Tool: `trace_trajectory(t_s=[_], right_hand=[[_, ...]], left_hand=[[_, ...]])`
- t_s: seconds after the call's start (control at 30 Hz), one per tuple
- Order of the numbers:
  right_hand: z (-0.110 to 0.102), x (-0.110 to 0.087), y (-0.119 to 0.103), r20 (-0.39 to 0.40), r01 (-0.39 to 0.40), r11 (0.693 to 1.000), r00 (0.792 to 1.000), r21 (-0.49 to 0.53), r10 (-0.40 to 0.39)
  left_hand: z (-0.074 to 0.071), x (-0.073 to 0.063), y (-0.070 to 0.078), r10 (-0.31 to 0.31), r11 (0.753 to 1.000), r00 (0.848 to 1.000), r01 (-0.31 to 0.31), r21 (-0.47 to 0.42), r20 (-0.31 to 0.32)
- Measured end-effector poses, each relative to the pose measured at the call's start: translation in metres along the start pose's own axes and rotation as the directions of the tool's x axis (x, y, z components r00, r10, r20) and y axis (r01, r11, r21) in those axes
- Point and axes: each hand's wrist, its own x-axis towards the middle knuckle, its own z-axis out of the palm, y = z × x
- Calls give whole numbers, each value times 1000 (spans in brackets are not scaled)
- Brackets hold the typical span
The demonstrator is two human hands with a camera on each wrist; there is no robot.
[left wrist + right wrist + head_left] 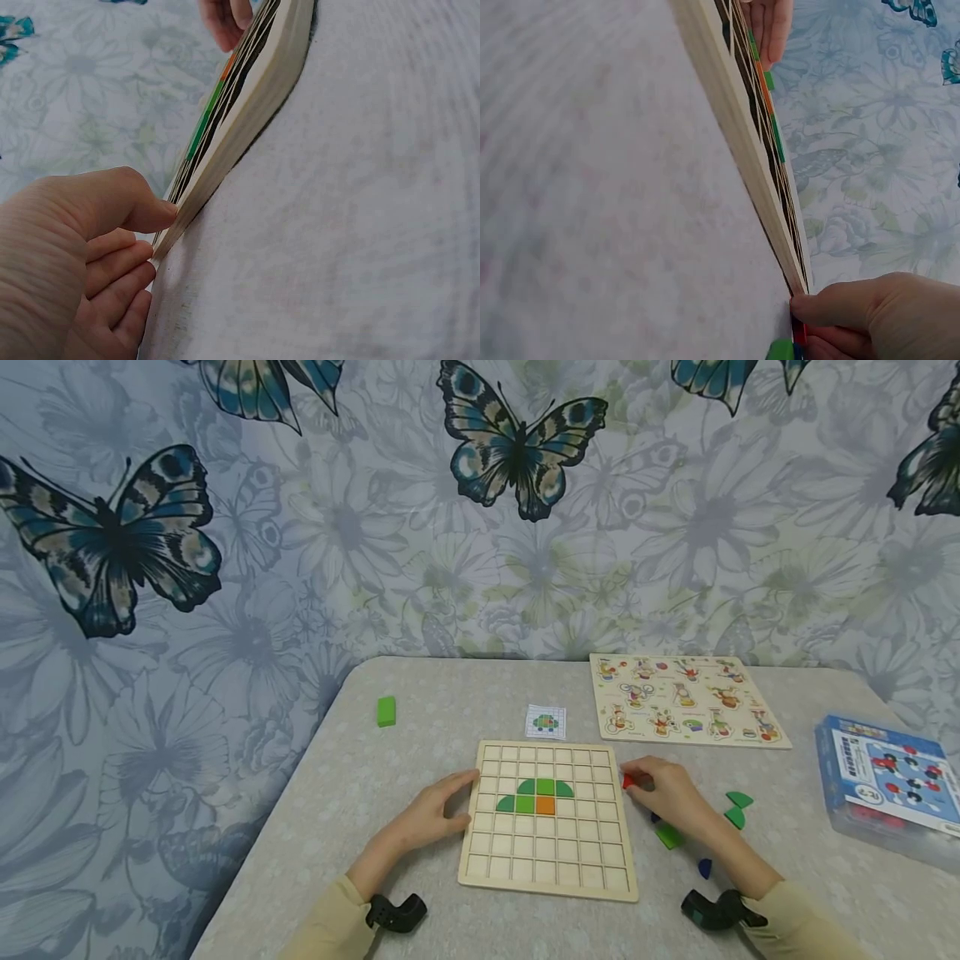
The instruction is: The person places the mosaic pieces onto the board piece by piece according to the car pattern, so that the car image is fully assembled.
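A wooden grid board (547, 860) lies flat on the table, with several green pieces (525, 804) and one orange square (545, 806) set in its cells. My left hand (429, 810) rests against the board's left edge. In the left wrist view its thumb (150, 210) touches the rim and the other fingers are loosely extended. Just beyond the right edge, my right hand (666, 789) pinches a small red piece (627, 782) between thumb and fingers. The right wrist view shows the red piece (799, 330) low beside the rim, partly covered by the fingers.
Green pieces (738, 798) and a dark blue piece (705, 868) lie around the right hand. A pattern card (546, 722) sits behind the board. Farther off are a picture board (690, 702), a plastic box (892, 785) at right and a light green block (386, 712) at left.
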Motion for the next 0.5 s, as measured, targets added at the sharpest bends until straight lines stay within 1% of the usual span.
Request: trace_trajectory(t_s=[0.13, 0.3, 0.4, 0.5], right_hand=[[2, 0, 2, -13, 30, 999, 999, 27, -29], [-1, 2, -1, -44, 4, 999, 999, 41, -3], [-6, 5, -12, -69, 10, 999, 998, 33, -7], [-10, 10, -30, -86, 54, 998, 995, 43, -50]], left_hand=[[1, 0, 0, 2, 1000, 1000, -2, -2, 6], [1, 1, -1, 6, 1000, 1000, -6, -2, 5], [1, 1, -1, 5, 1000, 1000, -5, 5, 2], [0, 2, 0, -8, 1000, 1000, 8, 14, 3]])
